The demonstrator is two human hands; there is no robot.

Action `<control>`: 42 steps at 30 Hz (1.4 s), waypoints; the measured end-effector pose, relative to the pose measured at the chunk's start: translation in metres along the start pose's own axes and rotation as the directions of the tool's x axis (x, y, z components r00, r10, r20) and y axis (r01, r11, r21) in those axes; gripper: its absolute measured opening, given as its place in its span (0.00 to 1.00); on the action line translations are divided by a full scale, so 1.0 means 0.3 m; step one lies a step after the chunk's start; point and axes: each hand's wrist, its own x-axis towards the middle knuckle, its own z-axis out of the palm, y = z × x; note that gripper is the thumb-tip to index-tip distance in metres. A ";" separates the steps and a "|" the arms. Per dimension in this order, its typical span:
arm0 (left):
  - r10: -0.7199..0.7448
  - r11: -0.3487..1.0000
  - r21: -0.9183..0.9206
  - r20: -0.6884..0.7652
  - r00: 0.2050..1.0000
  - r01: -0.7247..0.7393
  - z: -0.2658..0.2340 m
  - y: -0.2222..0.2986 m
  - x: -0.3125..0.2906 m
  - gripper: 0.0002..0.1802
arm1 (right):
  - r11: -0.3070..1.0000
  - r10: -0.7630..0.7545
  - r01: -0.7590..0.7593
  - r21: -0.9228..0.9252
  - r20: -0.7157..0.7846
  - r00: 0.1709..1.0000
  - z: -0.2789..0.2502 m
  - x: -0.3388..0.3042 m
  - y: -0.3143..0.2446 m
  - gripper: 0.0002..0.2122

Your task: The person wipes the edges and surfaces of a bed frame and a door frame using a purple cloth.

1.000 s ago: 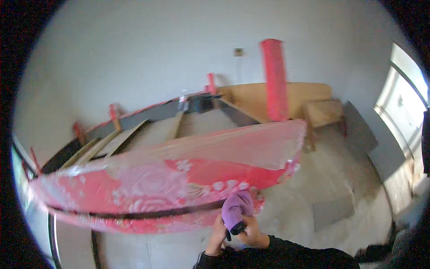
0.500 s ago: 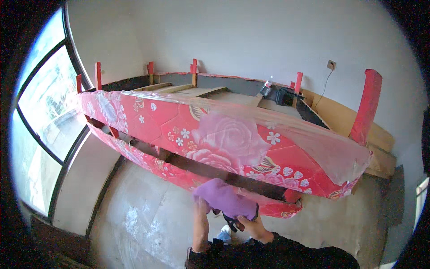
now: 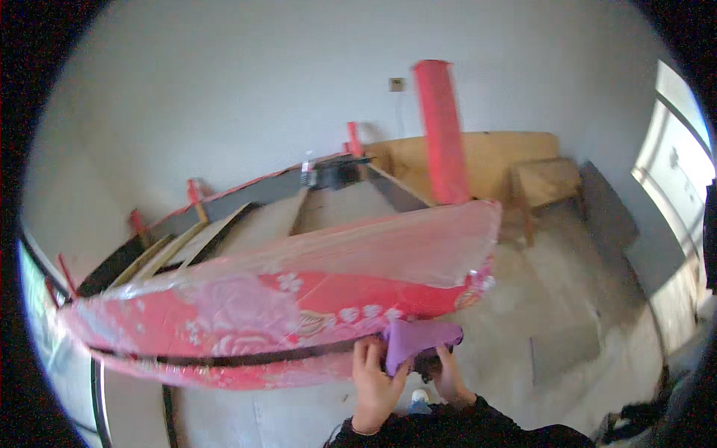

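Note:
A purple cloth [image 3: 420, 340] is held up in front of me at the near side of a large frame. My left hand [image 3: 377, 384] grips its left edge, with fingers bent against the fabric. On the other side my right hand [image 3: 450, 379] pinches the cloth's lower right part. Something dark [image 3: 427, 364] hangs under the cloth between the hands; its kind is blurred. Just beyond is the wooden frame's padded side [image 3: 254, 313], covered in red floral fabric and partly wrapped in clear plastic film [image 3: 403, 243].
A tall red-wrapped post [image 3: 442, 134] rises from the frame's near right corner. Wooden slats [image 3: 299, 213] cross its inside. A bottle [image 3: 307, 170] and a black bag-like thing [image 3: 337, 174] sit at its far end. Brown boards [image 3: 500, 153] lean by the wall, beside a small stool-like piece [image 3: 549, 181].
My view has swung to the right, so the frame now sits further left and the right-hand window shows more. Both hands still hold the purple cloth, now near the frame's right end.

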 end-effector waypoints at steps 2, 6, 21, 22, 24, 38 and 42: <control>0.032 0.996 -0.083 0.120 0.992 -0.022 0.094 0.017 -0.016 0.19 | 0.997 -0.058 0.062 0.035 -0.108 0.992 -0.079 -0.012 -0.065 0.17; 0.102 0.972 -0.235 0.340 0.935 -0.021 0.208 0.047 -0.045 0.20 | 0.959 -0.273 0.283 0.006 -0.240 0.932 -0.106 -0.070 -0.215 0.17; -0.010 0.980 -0.192 0.194 0.981 0.048 0.156 -0.101 -0.034 0.28 | 0.519 -0.380 0.228 -0.824 0.016 0.925 0.061 0.061 -0.284 0.12; -0.074 0.976 -0.181 0.245 0.967 0.120 0.107 -0.124 -0.025 0.28 | 0.607 -0.452 0.316 -0.729 0.010 0.892 0.132 0.064 -0.265 0.12; -0.135 0.970 -0.167 0.229 0.964 0.175 0.042 -0.160 -0.036 0.28 | 0.625 -0.495 0.401 -0.670 0.057 0.867 0.225 0.066 -0.208 0.11; -0.390 0.920 -0.212 -0.587 0.709 0.329 -0.317 -0.168 -0.166 0.20 | 0.845 0.172 0.162 -0.510 0.546 0.820 0.459 0.070 0.177 0.10; -0.142 0.982 0.029 -0.544 0.827 0.188 -0.284 -0.205 -0.101 0.18 | 0.826 0.393 -0.094 -0.557 0.447 0.804 0.437 0.075 0.125 0.11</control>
